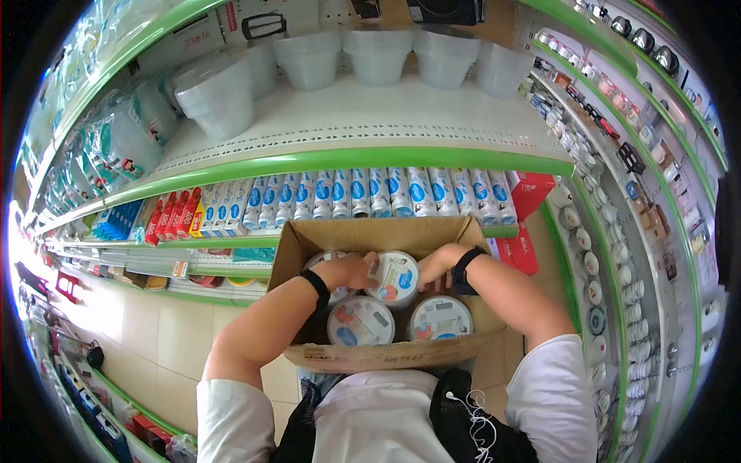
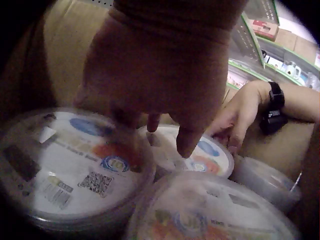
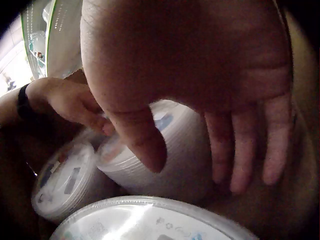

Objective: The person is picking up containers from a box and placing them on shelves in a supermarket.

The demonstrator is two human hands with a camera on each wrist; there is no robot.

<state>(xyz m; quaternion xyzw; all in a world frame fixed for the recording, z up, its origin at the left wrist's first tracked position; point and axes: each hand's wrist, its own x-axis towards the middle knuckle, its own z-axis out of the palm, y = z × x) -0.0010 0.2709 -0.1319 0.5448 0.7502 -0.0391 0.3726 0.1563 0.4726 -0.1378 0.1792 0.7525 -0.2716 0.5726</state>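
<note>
Green-edged shop shelves point(image 1: 370, 161) stand behind an open cardboard box point(image 1: 417, 360). Inside, toward the back, a stack of round lidded tubs point(image 1: 397, 282) stands roughly upright between my left hand point(image 1: 347, 271) and right hand point(image 1: 438, 266). It lies just right of the left, the nearer, whose thumb overlaps the lid; I cannot tell whether that one grips. My right, thumb and straight fingers apart, is just beside its other side.

The head view is bright, white glare burning its left edge, and the wide lens bends the shelf point(image 1: 355, 160). In the dimmer, grainy wrist views, the left hand point(image 2: 160, 70) and right hand point(image 3: 190, 60) are shadowed; one lid point(image 3: 150, 222) shines.
</note>
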